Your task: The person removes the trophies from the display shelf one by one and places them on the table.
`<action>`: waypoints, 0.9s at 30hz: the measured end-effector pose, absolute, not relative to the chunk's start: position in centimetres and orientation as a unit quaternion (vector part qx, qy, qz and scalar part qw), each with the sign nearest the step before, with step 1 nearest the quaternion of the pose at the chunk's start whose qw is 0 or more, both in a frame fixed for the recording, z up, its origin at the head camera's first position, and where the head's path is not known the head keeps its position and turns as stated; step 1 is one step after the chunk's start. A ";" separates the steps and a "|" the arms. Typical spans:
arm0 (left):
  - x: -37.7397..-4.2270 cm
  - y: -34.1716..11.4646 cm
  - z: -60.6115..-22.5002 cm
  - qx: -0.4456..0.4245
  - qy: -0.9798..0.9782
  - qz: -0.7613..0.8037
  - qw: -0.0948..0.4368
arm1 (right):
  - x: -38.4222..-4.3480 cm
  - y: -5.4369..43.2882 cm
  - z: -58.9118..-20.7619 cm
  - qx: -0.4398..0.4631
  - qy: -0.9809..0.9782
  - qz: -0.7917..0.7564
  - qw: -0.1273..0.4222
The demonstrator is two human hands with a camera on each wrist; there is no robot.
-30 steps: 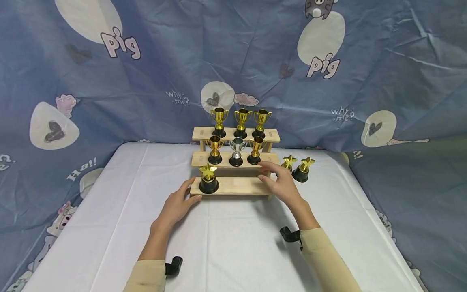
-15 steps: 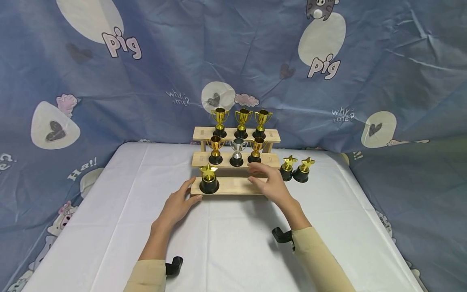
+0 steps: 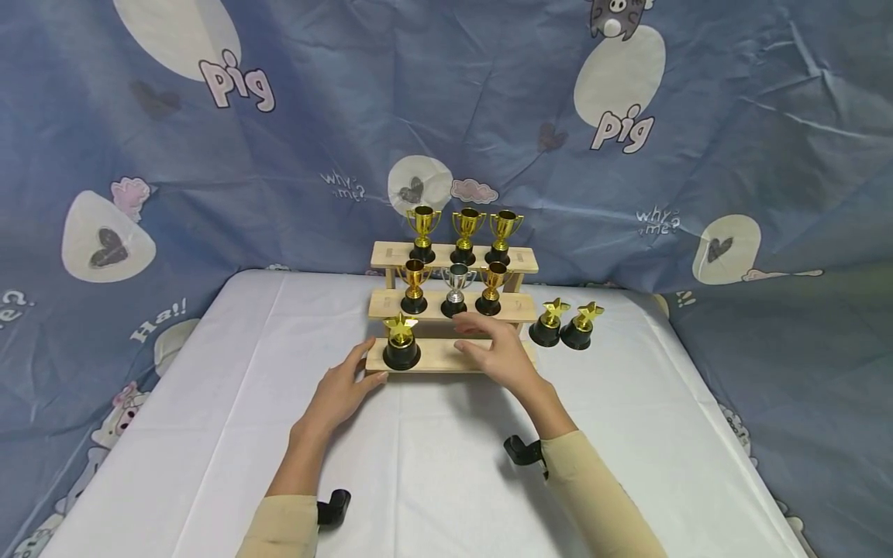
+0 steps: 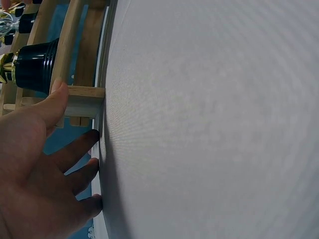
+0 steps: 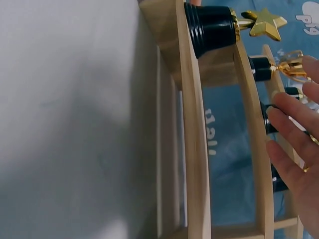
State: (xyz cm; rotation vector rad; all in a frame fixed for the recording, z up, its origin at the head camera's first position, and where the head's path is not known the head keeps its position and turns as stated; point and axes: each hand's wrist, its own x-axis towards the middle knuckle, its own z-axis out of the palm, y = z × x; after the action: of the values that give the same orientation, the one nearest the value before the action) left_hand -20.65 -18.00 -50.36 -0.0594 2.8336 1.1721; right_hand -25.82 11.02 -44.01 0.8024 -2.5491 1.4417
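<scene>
A three-tier wooden display stand (image 3: pixel 446 355) holds small trophies. My left hand (image 3: pixel 339 393) grips the left end of its bottom step, the thumb (image 4: pixel 59 94) on the front edge and the index finger at the rear corner. Beside it, a gold star trophy (image 3: pixel 401 345) with a black base stands upright on that step. Over the right part of the same step hovers my right hand (image 3: pixel 498 353), fingers loosely bent, holding nothing. Behind its fingertips, a silver cup trophy (image 3: pixel 456 288) stands between two gold cups on the middle step.
Two more gold star trophies (image 3: pixel 563 324) stand on the white tablecloth (image 3: pixel 446 465), right of the stand. Gold cup trophies (image 3: pixel 466 232) line the top step. A blue printed cloth (image 3: pixel 279 155) hangs close behind.
My right hand has moved left along the bottom step, away from the two star trophies on the tablecloth. The left hand stays at the stand's left end.
</scene>
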 end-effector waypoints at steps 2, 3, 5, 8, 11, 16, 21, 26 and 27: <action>-20.6 -18.0 -50.4 -0.020 0.924 0.380 0.038 | -25.9 10.7 -44.0 0.267 -0.837 0.476 0.050; -20.7 -18.0 -50.4 -0.019 0.925 0.378 0.038 | -25.9 10.5 -44.0 0.267 -0.836 0.477 0.047; -20.7 -18.1 -50.4 -0.019 0.926 0.375 0.039 | -25.9 10.1 -44.0 0.270 -0.833 0.481 0.044; -20.7 -18.1 -50.4 -0.019 0.927 0.374 0.039 | -26.0 9.6 -44.1 0.276 -0.828 0.487 0.038; -20.7 -18.0 -50.4 -0.016 0.925 0.377 0.038 | -26.0 9.1 -44.2 0.279 -0.825 0.490 0.035; -20.7 -18.1 -50.4 -0.016 0.922 0.385 0.045 | -26.0 8.4 -44.4 0.274 -0.831 0.483 0.033; -20.7 -18.2 -50.4 -0.019 0.923 0.383 0.048 | -26.2 7.3 -44.3 0.262 -0.839 0.475 0.031; -20.6 -18.1 -50.2 -0.023 0.922 0.384 0.048 | -26.6 6.2 -44.1 0.267 -0.842 0.467 0.027; -20.6 -18.1 -50.2 -0.024 0.922 0.385 0.048 | -26.7 6.0 -44.1 0.269 -0.844 0.463 0.026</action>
State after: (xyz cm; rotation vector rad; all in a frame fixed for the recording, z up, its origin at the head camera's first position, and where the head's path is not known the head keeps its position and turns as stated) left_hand -20.59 -18.10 -50.15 -0.0739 2.8096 1.1723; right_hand -26.67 5.99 -44.10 0.8315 -2.6094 1.4305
